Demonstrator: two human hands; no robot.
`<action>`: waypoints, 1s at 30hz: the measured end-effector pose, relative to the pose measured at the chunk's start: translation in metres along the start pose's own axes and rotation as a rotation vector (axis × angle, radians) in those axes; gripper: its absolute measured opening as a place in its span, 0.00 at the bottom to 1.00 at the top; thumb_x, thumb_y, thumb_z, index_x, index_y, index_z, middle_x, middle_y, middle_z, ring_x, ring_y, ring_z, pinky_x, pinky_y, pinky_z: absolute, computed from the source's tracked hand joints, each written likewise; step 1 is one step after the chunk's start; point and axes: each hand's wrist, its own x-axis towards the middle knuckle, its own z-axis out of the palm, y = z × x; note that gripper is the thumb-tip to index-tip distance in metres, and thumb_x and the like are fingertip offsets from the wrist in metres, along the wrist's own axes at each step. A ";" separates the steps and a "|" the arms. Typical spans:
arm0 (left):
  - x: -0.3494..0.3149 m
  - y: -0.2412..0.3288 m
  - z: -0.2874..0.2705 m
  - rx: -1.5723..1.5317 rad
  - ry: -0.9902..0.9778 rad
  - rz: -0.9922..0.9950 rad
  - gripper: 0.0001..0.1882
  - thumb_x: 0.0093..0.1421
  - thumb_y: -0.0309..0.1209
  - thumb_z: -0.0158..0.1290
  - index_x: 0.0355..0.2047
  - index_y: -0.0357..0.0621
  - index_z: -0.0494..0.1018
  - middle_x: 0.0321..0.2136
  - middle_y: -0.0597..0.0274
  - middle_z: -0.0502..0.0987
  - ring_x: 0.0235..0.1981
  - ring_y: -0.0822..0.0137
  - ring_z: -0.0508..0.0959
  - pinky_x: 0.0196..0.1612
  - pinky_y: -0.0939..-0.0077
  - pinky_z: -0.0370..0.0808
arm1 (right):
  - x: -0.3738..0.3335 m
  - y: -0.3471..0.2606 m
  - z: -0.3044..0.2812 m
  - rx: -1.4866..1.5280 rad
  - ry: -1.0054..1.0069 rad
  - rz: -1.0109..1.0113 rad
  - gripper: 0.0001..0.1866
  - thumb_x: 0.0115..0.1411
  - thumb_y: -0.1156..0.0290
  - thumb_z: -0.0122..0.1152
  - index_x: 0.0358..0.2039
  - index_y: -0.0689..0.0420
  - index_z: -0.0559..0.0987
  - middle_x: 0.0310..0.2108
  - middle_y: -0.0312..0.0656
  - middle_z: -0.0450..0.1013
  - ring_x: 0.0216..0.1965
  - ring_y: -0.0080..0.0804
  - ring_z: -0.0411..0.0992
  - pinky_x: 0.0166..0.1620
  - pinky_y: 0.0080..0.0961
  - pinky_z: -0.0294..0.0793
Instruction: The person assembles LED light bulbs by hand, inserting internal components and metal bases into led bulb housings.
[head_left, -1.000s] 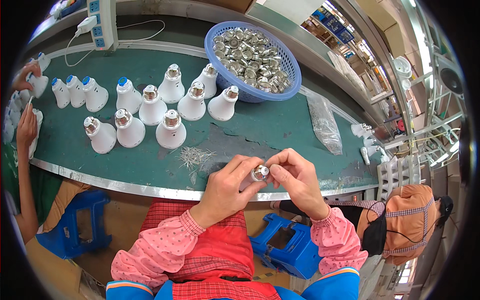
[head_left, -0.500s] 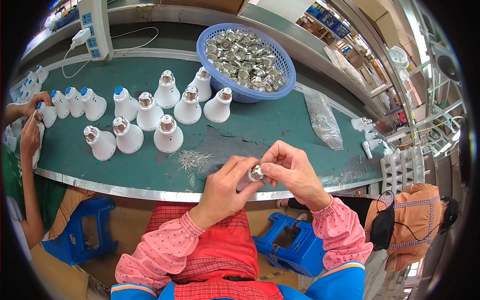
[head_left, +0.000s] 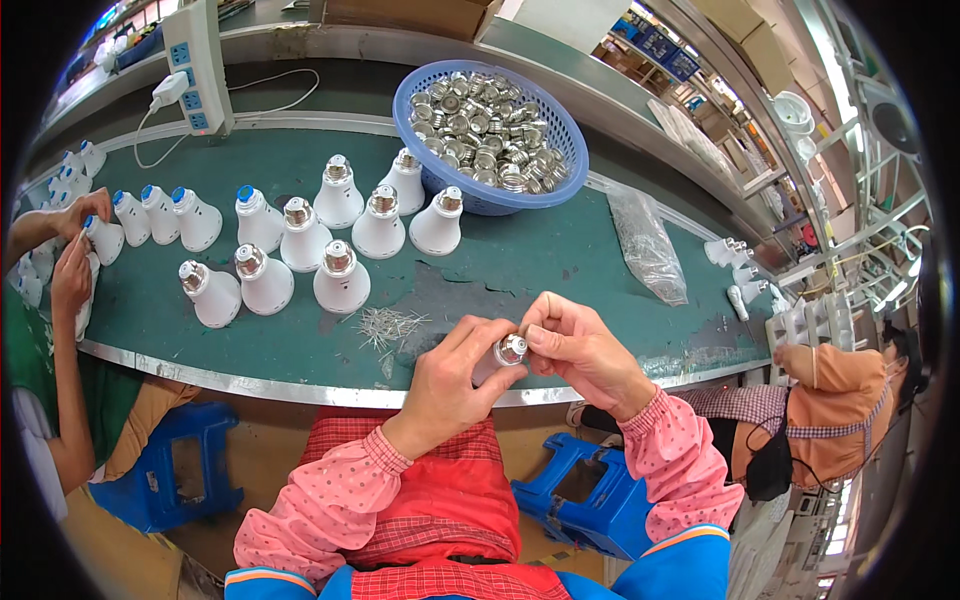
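Observation:
My left hand (head_left: 445, 378) is wrapped round a white light bulb (head_left: 488, 366) close to the table's front edge. The bulb's silver screw cap (head_left: 512, 348) points up and away from me. At the right of that cap, my right hand (head_left: 592, 358) is closed in a pinch, thumb against forefinger; whatever it may hold is too small to make out. Beyond my left hand lies a loose heap of thin metal pins (head_left: 388, 327). Several white bulbs (head_left: 342, 285) with silver caps stand on the green table (head_left: 560, 262) to the left.
A blue plastic basket (head_left: 570, 190) full of metal caps sits at the back. Right of it lies a clear plastic bag (head_left: 648, 245). Blue-topped bulbs (head_left: 198, 222) stand at left, near a co-worker's hands (head_left: 75, 262). A power strip (head_left: 192, 70) rises at the back left.
My right hand has drawn slightly off the bulb's cap, which now shows more fully. The bulb has tilted a little. At right, the person in orange has shifted an arm.

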 end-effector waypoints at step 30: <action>-0.001 0.008 -0.001 0.057 0.002 -0.057 0.25 0.51 0.25 0.69 0.50 0.39 0.75 0.39 0.54 0.77 0.35 0.54 0.80 0.34 0.66 0.77 | -0.002 -0.006 0.012 -0.081 0.002 -0.035 0.11 0.66 0.65 0.66 0.41 0.56 0.74 0.34 0.30 0.72 0.32 0.15 0.66 0.36 0.16 0.67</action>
